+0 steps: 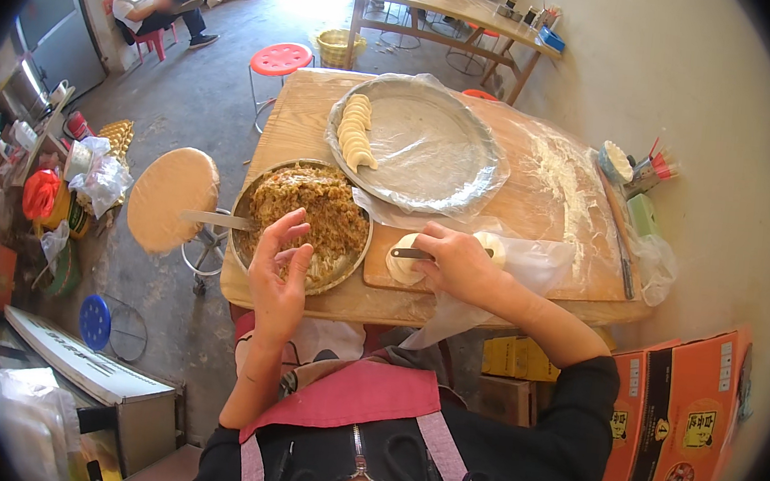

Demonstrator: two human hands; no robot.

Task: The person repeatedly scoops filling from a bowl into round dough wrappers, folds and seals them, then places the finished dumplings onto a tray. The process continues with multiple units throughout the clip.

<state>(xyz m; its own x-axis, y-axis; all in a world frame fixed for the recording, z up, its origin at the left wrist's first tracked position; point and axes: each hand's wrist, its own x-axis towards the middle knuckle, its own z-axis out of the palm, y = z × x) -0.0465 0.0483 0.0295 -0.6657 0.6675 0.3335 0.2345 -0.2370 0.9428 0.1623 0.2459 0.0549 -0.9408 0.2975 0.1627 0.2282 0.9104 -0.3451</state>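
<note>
My left hand (pixel 278 283) is raised over the near left part of a metal bowl (pixel 366 256) of chopped filling (pixel 313 196). Its fingers are curled and apart, with nothing visible between them. A flat metal blade (pixel 215 219) juts over the bowl's left rim. My right hand (pixel 462 261) grips a thin dark strip-like tool (pixel 413 253) above a stack of round dough wrappers (pixel 399 274). More pale dough (pixel 492 248) shows behind that hand, beside plastic sheeting (pixel 537 264). Beyond, a plastic-lined round tray (pixel 429 127) carries a row of folded dumplings (pixel 354 135) along its left side.
Flour (pixel 571 188) covers the board's right part, near a long dark stick (pixel 621 254). A round-topped stool (pixel 174 200) stands left of the table, a red stool (pixel 281 60) beyond. Orange cartons (pixel 678 417) are at my right. A person (pixel 151 3) sits far left.
</note>
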